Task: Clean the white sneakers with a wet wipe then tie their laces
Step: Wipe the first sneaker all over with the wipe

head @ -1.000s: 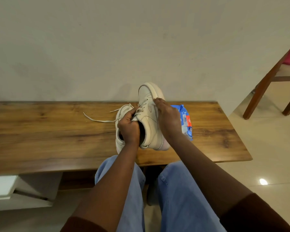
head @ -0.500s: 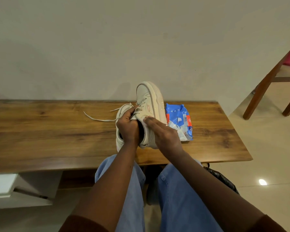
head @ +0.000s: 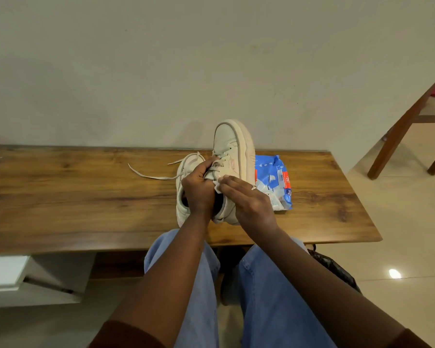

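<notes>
One white sneaker (head: 232, 149) is tipped up on its heel above the wooden bench (head: 73, 197), toe pointing away from me. My left hand (head: 199, 189) grips it at the tongue and collar. My right hand (head: 246, 199) pinches a small white wet wipe (head: 217, 185) against the sneaker's side near the laces. The second white sneaker (head: 183, 177) lies flat on the bench to the left, mostly behind my left hand, with a loose lace (head: 146, 174) trailing left.
A blue wet-wipe pack (head: 274, 182) lies on the bench right of the sneakers. A wall stands close behind the bench. A wooden chair (head: 407, 126) is at the far right on the tiled floor, and a dark bag (head: 334, 270) sits by my right knee.
My right hand slid from the top of the laces down the sneaker's side, then back up to the lace area with the wipe. The sneaker turned slightly, showing more sole edge.
</notes>
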